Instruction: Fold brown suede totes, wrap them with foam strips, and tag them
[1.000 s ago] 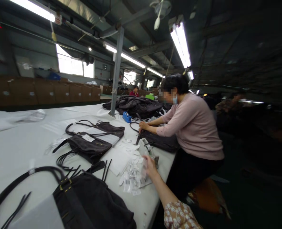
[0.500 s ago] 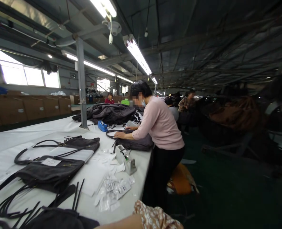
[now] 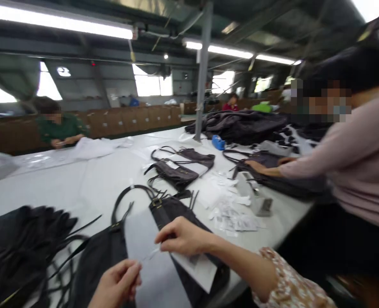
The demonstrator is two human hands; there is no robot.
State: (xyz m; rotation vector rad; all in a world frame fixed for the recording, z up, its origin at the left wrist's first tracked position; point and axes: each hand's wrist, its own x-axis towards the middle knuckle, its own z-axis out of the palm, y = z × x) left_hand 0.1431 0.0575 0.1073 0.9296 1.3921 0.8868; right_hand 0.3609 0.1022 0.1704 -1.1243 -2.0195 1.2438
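My left hand (image 3: 120,280) and my right hand (image 3: 183,236) are raised over a black handbag (image 3: 98,252), each in a pinch. A thin whitish strip (image 3: 150,255) stretches between their fingertips; it is blurred, and its material is unclear. Below lies a white sheet (image 3: 159,280) running across the middle of the bag, with dark fabric showing on either side. Under my right wrist, a white card (image 3: 200,270) with a dark print rests on the bag. The bag's looped handle (image 3: 121,194) extends away on the table.
Black fabric pieces (image 3: 19,244) are piled at left. Farther up the white table (image 3: 89,184) lie another dark bag (image 3: 176,173), small clear packets (image 3: 237,220), a tape dispenser (image 3: 251,192) and a blue dispenser (image 3: 218,142). A co-worker in pink (image 3: 362,141) leans in at right beside a post (image 3: 204,72).
The view has swung left and down. Both my hands are now visible with the strip between them; before, only my right forearm and sleeve showed at the bottom edge.
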